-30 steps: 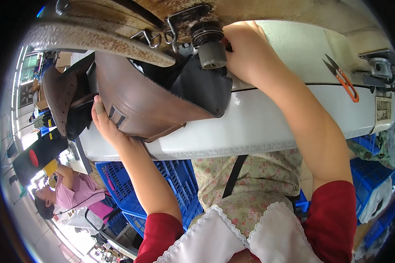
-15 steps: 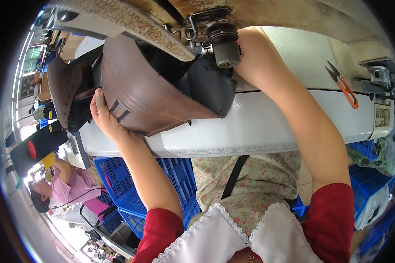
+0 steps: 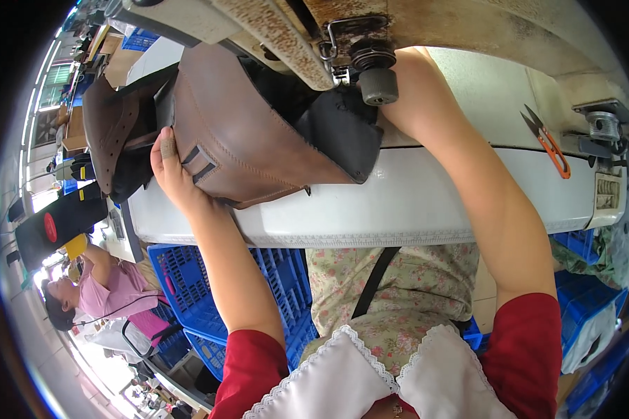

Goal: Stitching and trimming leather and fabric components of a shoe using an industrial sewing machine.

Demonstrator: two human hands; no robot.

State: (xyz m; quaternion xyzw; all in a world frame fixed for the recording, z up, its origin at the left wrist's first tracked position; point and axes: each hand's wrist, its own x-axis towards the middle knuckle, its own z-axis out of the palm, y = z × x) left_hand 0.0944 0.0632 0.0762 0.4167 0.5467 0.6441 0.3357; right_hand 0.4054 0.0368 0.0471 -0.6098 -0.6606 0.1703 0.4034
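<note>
A brown leather shoe upper [image 3: 251, 150] lies across the white counter [image 3: 426, 202] under the sewing machine's roller foot [image 3: 378, 85], now swung further left than a second ago, bringing a fresh seam under the foot. The left hand [image 3: 171, 171] presses flat on its edge; the right hand's grip is hidden behind the dark lining [image 3: 346, 136], so I cannot tell it. Orange thread snips [image 3: 548, 143] lie well apart

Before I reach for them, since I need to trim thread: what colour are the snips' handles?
Orange, on the thread snips lying on the white table; the head view shows them.
</note>
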